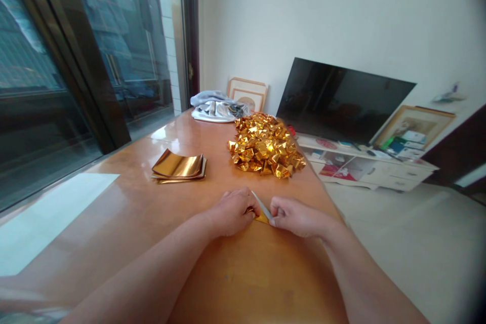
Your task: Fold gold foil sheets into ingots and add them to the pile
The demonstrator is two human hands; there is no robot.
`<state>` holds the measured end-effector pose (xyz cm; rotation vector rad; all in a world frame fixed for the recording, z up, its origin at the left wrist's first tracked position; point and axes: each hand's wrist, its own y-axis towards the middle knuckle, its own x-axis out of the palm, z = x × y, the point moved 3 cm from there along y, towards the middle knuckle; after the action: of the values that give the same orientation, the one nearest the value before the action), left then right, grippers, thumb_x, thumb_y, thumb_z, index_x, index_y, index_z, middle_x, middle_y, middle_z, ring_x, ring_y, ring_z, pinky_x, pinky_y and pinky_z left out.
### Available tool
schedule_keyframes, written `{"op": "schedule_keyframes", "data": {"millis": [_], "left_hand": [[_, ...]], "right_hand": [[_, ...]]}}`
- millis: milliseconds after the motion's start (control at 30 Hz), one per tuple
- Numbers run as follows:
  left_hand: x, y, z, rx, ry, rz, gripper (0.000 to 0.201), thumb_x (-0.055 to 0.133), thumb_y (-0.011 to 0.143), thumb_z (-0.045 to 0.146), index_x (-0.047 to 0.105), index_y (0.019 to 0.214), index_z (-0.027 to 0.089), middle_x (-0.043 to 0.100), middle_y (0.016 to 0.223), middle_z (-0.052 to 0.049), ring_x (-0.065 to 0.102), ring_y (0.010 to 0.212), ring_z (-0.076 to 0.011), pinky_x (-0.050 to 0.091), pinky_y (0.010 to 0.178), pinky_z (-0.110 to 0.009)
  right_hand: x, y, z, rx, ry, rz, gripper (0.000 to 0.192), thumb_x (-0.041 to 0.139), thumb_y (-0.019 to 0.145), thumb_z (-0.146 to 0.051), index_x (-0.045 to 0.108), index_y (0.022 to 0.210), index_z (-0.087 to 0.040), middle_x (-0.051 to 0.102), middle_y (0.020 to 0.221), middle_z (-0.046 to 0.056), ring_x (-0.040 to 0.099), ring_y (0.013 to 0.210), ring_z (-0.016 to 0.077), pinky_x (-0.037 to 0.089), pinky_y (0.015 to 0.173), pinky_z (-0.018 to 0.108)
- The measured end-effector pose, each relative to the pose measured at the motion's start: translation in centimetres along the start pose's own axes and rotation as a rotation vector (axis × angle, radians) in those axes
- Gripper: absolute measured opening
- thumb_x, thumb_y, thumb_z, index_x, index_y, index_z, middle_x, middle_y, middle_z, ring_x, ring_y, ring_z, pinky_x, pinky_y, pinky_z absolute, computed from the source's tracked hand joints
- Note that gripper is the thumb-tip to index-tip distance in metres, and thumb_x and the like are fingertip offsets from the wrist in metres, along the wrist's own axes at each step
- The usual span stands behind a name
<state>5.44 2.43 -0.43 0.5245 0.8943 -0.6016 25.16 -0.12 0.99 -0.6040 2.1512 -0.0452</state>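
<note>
Between my two hands is a sheet of gold foil paper [261,217], partly folded, with a pale underside showing along one raised edge. My left hand [239,210] is closed on its left side, the fingertips curled down at the table. The right side is pinched between the thumb and fingers of my right hand [290,216]. Beyond my hands lies a big heap of folded gold foil pieces [268,147]. A stack of flat gold foil sheets [178,166], slightly curled, sits farther to the left.
The wooden table [243,283] has its right edge beside my right forearm. A white sheet [56,217] lies at the left. Grey and white cloth items [216,106] are at the far end. A television [341,101] stands on a white cabinet [379,167] beyond.
</note>
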Motion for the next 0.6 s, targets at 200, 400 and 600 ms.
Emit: {"op": "schedule_keyframes", "data": {"millis": [200, 400, 600], "left_hand": [[0.1, 0.0, 0.1, -0.013, 0.005, 0.029, 0.022, 0.055, 0.083, 0.015, 0.072, 0.089, 0.027, 0.068, 0.101, -0.001, 0.061, 0.095, -0.0203, 0.046, 0.083, -0.031], [0.1, -0.1, 0.3, -0.016, 0.028, 0.040, 0.020, 0.056, 0.083, 0.015, 0.072, 0.089, 0.027, 0.066, 0.098, -0.001, 0.060, 0.094, -0.0203, 0.046, 0.082, -0.030], [0.0, -0.1, 0.2, -0.008, 0.025, 0.037, 0.019, 0.056, 0.084, 0.016, 0.071, 0.088, 0.027, 0.064, 0.097, -0.001, 0.059, 0.094, -0.0197, 0.044, 0.080, -0.029]], "right_hand": [[0.3, 0.3, 1.0, 0.044, 0.060, 0.073, 0.006, 0.057, 0.081, -0.019, 0.060, 0.086, -0.017, 0.058, 0.073, -0.003, 0.048, 0.063, 0.0109, 0.032, 0.054, 0.020], [0.6, 1.2, 1.7, 0.117, 0.011, 0.205, 0.006, 0.055, 0.080, -0.020, 0.061, 0.079, -0.018, 0.055, 0.065, -0.004, 0.044, 0.057, 0.0099, 0.028, 0.051, 0.021], [1.0, 1.2, 1.2, 0.144, 0.018, 0.167, 0.004, 0.060, 0.074, -0.021, 0.062, 0.075, -0.018, 0.056, 0.059, -0.005, 0.045, 0.052, 0.0093, 0.026, 0.048, 0.022]]}}
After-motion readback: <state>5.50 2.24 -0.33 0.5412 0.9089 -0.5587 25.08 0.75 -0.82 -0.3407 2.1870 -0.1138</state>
